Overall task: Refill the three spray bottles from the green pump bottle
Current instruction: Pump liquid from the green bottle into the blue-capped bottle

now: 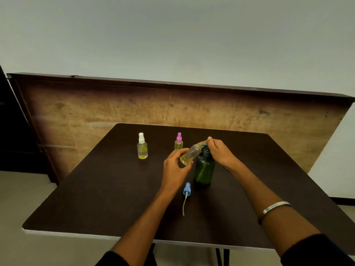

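Dark table (pixel 115 189) fills lower centre of frame. Green pump bottle (pixel 204 169) upright at centre; your right hand (pixel 221 152) presses down on pump head, fingers curled over it, likely to dispense. Your left hand (pixel 175 166) grips open spray bottle (pixel 190 155), tilted so mouth meets nozzle; little yellow liquid inside. White-capped bottle (pixel 142 148) and pink-capped bottle (pixel 178 142) stand behind, capped, yellowish. Blue sprayer cap (pixel 186 189) with tube lies below centre, set aside for filling.
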